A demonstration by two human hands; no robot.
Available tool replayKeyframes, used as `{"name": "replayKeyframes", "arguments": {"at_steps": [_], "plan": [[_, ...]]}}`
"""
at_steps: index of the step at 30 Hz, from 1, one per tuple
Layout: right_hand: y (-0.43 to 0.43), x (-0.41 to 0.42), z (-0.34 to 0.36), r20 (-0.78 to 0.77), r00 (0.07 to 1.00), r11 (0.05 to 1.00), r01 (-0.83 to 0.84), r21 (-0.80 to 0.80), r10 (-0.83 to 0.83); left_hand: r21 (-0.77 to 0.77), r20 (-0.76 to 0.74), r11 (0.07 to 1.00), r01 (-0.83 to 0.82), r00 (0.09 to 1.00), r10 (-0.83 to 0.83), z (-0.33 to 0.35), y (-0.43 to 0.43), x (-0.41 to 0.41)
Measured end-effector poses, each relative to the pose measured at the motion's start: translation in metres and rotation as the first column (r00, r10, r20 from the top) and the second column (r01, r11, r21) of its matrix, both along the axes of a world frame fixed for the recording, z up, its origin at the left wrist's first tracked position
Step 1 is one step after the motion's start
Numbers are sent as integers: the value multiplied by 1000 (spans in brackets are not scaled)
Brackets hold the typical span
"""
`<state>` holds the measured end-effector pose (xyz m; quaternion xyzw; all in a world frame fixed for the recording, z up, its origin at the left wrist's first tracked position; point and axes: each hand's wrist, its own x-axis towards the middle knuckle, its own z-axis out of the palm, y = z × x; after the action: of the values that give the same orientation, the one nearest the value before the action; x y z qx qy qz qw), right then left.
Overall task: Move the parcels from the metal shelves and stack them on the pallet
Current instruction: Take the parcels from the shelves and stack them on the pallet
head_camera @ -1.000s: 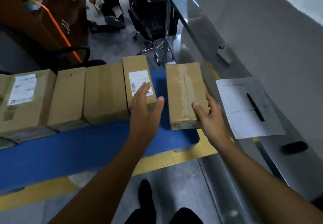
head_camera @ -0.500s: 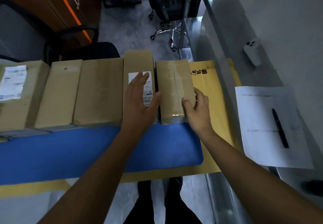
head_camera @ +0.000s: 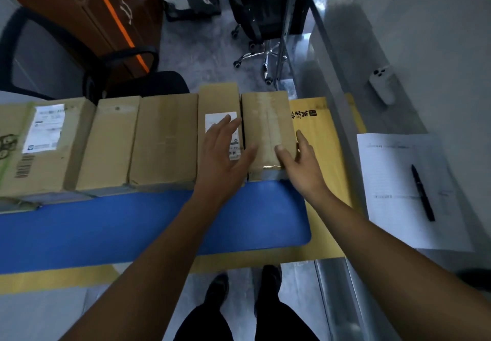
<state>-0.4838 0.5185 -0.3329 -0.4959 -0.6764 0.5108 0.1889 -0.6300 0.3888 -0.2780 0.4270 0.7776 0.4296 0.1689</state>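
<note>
Right now, on my feed, five cardboard parcels lie side by side in a row along the far edge of the blue pallet [head_camera: 159, 221]. The taped parcel [head_camera: 265, 120] is the last one at the right end of that row. It lies flat with a strip of clear tape along its top, close against the labelled parcel [head_camera: 218, 98] beside it.

I see the left hand [head_camera: 223, 154] lying flat on the labelled parcel, fingers straight and spread over the white label, gripping nothing. Its thumb reaches sideways onto the top of the taped parcel. The right hand [head_camera: 301, 166] clasps the near right corner of the taped parcel, with the thumb on the top face and the fingers along the right side wall.

Further left in the row I make out a plain parcel [head_camera: 164, 138], a second plain parcel [head_camera: 109, 141] and a large parcel [head_camera: 53, 160] with a white label and a barcode.

A yellow cardboard sheet [head_camera: 325, 149] with dark printed characters sticks out from under the pallet to the right. Beyond it the metal shelf [head_camera: 345, 75] carries a sheet of paper [head_camera: 393, 170] with a black pen [head_camera: 423, 193] on it and, farther back, a white phone [head_camera: 382, 86] lying face down. A black office chair [head_camera: 255, 5] stands behind the parcels.
</note>
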Motion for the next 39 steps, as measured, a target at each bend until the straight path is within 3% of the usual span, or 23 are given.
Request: {"name": "replayKeyframes", "arguments": {"at_steps": [5, 9, 14, 17, 22, 28, 34, 39], "plan": [[-34, 15, 37, 2, 993, 983, 120, 137, -122, 104, -46, 985, 139, 990, -135, 12, -12, 2], [-82, 37, 70, -4, 969, 938, 241, 248, -248, 111, 10, 945, 309, 950, -312, 23, -32, 12], [-167, 88, 99, -8, 910, 861, 395, 322, -414, 153, 82, 863, 481, 865, -496, 36, -62, 54], [-222, 137, 113, -41, 834, 779, 530, 335, -550, 183, 104, 766, 617, 762, -639, 43, -85, 103], [-321, 238, 138, -41, 628, 553, 713, 430, -777, 214, 82, 537, 816, 532, -843, 62, -130, 209], [-483, 370, 159, -66, 275, 209, 846, 491, -959, 248, 21, 217, 944, 218, -976, 92, -222, 365], [-680, 489, 182, -142, -43, -112, 842, 528, -989, 316, -19, -84, 945, -83, -996, 116, -378, 532], [-840, 572, 210, -188, -217, -286, 770, 570, -958, 370, -8, -212, 905, -225, -974, 135, -529, 655]]}}
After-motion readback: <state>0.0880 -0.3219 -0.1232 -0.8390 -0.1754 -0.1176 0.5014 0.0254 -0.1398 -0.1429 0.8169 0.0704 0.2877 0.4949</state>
